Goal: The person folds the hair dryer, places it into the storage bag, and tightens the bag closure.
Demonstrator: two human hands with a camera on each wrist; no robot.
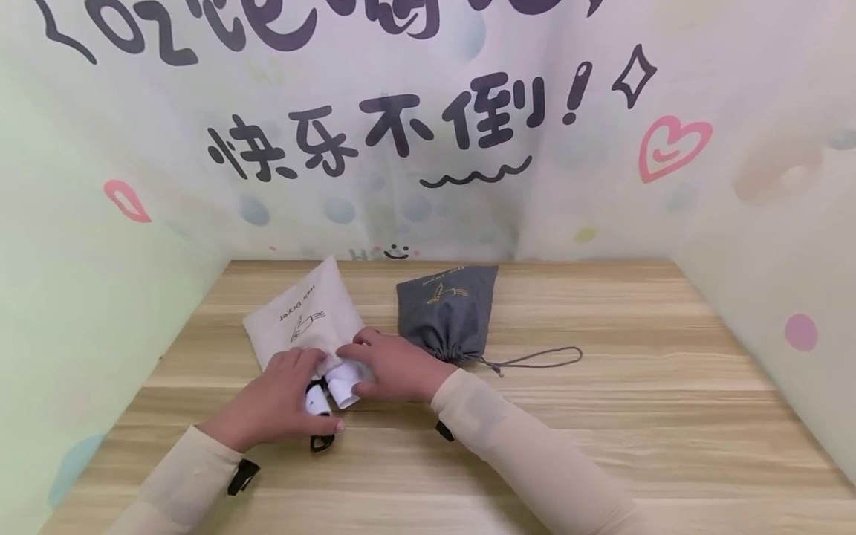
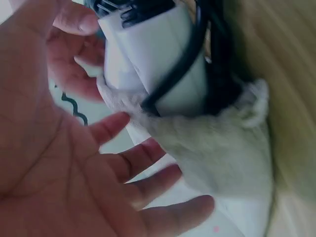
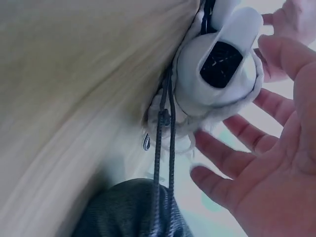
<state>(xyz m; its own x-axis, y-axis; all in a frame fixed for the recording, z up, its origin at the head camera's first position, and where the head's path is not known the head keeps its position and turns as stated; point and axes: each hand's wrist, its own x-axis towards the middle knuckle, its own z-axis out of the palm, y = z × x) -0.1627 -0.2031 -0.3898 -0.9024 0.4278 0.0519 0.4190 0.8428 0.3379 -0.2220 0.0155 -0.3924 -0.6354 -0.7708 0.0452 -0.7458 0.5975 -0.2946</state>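
A white hair dryer (image 1: 344,384) protrudes from the mouth of a cream drawstring bag (image 1: 304,316); the rest of it is hidden inside. Dark cord (image 2: 182,64) lies against its white casing in the left wrist view. My left hand (image 1: 281,397) is at the left of the bag's mouth, fingers extended and tips at the gathered cloth, thumb apart. On the other side, my right hand (image 1: 397,368) has its fingers spread along the cloth rim, with the thumb close beside the dryer. The right wrist view shows the dryer's dark opening (image 3: 221,64) within the bag's rim.
Right of the cream bag lies a dark grey drawstring bag (image 1: 444,312), its neck gathered and its cord loop (image 1: 548,358) stretched to the right. Both are on the wooden table (image 1: 635,416). A printed cloth wall (image 1: 568,208) rises behind the table.
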